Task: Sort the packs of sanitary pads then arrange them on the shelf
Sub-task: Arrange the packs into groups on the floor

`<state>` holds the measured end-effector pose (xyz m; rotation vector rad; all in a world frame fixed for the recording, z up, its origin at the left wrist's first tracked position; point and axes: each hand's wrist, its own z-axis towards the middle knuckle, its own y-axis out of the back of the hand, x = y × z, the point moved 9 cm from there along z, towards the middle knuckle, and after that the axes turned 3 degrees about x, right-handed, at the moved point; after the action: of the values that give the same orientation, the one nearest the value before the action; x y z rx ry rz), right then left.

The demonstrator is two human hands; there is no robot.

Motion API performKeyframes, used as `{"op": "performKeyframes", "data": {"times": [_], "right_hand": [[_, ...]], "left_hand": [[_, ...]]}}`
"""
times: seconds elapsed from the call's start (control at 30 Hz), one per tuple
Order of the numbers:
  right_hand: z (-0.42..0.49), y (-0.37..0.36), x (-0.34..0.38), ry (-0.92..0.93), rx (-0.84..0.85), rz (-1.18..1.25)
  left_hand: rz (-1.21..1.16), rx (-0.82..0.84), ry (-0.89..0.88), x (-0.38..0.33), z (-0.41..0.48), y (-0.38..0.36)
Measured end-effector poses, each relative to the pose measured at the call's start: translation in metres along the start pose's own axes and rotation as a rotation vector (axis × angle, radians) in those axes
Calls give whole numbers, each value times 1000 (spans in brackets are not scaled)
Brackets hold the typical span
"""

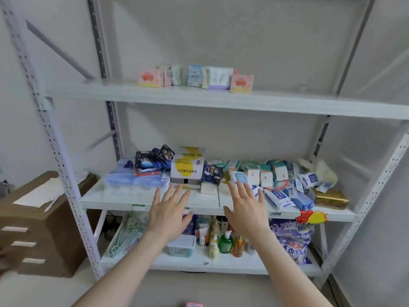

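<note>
Reaching toward a white metal shelf (199, 99), a person holds the left hand (168, 214) and the right hand (245, 210) out with fingers spread, gripping nothing. Both hover just in front of a yellow-and-white carton (187, 167) on the middle board.

Well above the carton, on the next board up, pastel packs of sanitary pads (194, 77) stand upright in a row, with a pink one at either end. Against the carton's left side, dark packs (155, 159) lie tumbled on blue wrapped bundles (132, 179). Just right of the carton, a dark blue pack (212, 173) stands on a pale box. Their print is too blurred to say for certain that these are pads as well. Farther right of the carton, small white and teal packets (265, 173) are heaped together. Far below the carton, a pink pack (194, 304) shows at the frame's lower edge, mostly cut off.

Packs like these are probably light, soft and squashable under slick film. The best hold would be thumb and fingers across the two broad faces near the middle, firm enough not to slip but not enough to crush. The tumbled dark ones lean on each other, so lifting the topmost first should keep the rest from sliding. The upright row looks easy to topple with a nudge.
</note>
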<state>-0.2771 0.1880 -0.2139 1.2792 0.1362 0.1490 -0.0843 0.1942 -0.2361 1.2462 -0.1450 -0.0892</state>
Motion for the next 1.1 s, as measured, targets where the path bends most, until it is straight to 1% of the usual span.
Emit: {"op": "performKeyframes", "data": {"times": [0.1, 0.23, 0.5, 0.67, 0.87, 1.1], "right_hand": [[9, 42, -6, 11, -92, -3], [21, 88, -15, 21, -169, -13], [52, 143, -26, 56, -274, -26], [84, 164, -23, 65, -345, -18], [140, 171, -15, 55, -387, 31], [215, 173, -2, 62, -433, 169]], "left_hand": [[0, -65, 16, 1, 11, 42], [21, -158, 22, 0, 28, 98], [46, -284, 50, 8, 62, 171], [85, -361, 51, 28, 91, 198], [144, -409, 57, 64, 145, 207], [103, -427, 76, 114, 217, 209]]}}
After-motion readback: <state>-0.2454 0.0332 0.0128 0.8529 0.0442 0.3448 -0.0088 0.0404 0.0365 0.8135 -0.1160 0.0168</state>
